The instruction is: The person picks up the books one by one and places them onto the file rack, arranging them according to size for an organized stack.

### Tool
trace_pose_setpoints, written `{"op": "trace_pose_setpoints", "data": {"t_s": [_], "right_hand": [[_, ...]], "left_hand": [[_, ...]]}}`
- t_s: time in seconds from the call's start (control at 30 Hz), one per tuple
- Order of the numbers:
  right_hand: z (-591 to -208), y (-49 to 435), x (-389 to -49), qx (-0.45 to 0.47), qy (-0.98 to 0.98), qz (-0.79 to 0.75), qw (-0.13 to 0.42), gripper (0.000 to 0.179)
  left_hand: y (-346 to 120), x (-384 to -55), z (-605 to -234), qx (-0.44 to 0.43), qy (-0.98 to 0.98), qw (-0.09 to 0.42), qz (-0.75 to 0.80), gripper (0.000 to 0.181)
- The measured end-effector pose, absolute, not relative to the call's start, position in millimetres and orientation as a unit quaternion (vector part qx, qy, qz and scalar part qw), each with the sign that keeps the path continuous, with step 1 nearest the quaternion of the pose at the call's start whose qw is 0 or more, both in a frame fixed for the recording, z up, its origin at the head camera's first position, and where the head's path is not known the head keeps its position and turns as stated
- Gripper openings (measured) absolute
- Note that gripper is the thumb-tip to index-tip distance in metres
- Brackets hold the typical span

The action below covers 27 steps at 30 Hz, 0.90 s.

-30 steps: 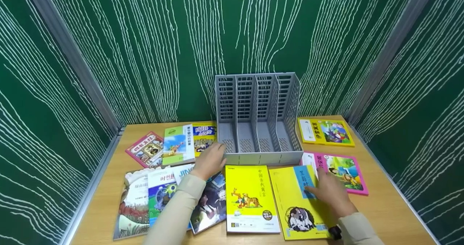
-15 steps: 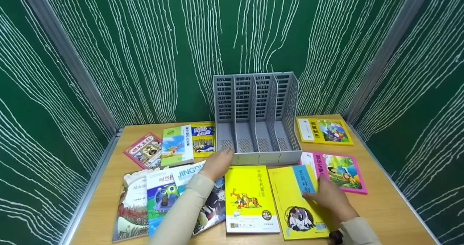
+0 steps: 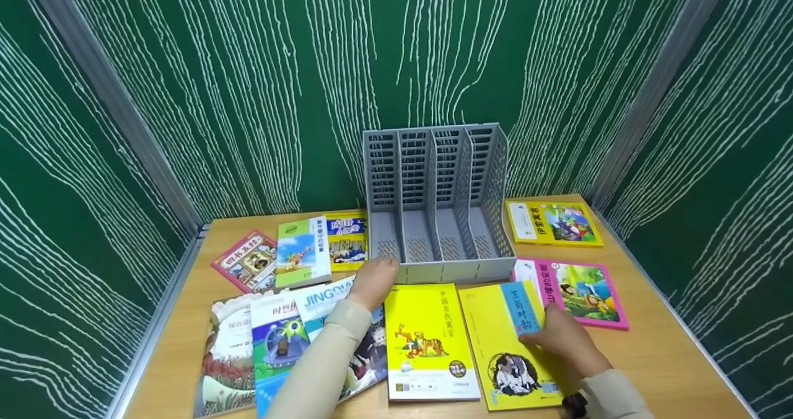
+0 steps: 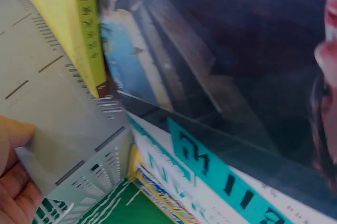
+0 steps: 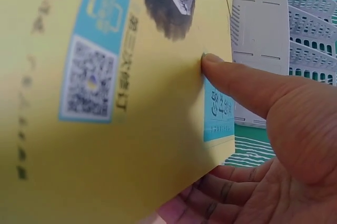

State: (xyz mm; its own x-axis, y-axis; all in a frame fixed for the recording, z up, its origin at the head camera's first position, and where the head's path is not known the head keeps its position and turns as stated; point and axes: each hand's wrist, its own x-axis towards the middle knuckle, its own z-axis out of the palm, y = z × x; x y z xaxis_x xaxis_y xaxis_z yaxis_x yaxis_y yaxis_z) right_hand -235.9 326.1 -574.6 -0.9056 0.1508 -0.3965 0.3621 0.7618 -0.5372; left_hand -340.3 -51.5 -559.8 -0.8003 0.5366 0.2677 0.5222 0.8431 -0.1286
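My left hand (image 3: 375,281) is at the front left corner of the grey file rack (image 3: 455,271). In the left wrist view its thumb (image 4: 20,132) lies against the rack's front panel, with the other fingers curled at the rim. My right hand (image 3: 567,338) grips the right edge of a yellow book (image 3: 495,344) with a blue title strip. The right wrist view shows the thumb (image 5: 231,79) on the cover and the fingers under the edge. Another yellow book (image 3: 427,320), with a tiger picture, lies between the hands. A dark-covered book (image 4: 237,40) is partly beneath the left forearm.
The rack has several upright compartments and stands against the green wall (image 3: 248,66). A pink-edged book (image 3: 585,295) and a yellow book (image 3: 554,224) lie at right. On the left are several more books, among them a green-and-white one (image 3: 297,251) and a red-bordered one (image 3: 248,261).
My left hand has moved right and slightly forward onto the rack's front left rim. My right hand stays at the yellow book's edge. The view has shifted slightly.
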Motion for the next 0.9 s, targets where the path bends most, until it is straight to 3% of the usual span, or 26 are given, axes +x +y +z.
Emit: {"op": "trace_pose_setpoints", "data": {"t_s": [0.43, 0.63, 0.9], "right_hand": [[-577, 326, -237, 0.151, 0.908, -0.345, 0.184, 0.077], [-584, 326, -240, 0.180, 0.891, -0.361, 0.207, 0.081], [-582, 324, -234, 0.162, 0.846, -0.475, 0.178, 0.111]], "left_hand": [[-51, -342, -551, -0.276, -0.951, 0.139, -0.018, 0.017], [-51, -343, -551, -0.280, -0.951, 0.132, -0.007, 0.015], [-50, -346, -548, -0.279, -0.952, 0.124, -0.015, 0.016]]}}
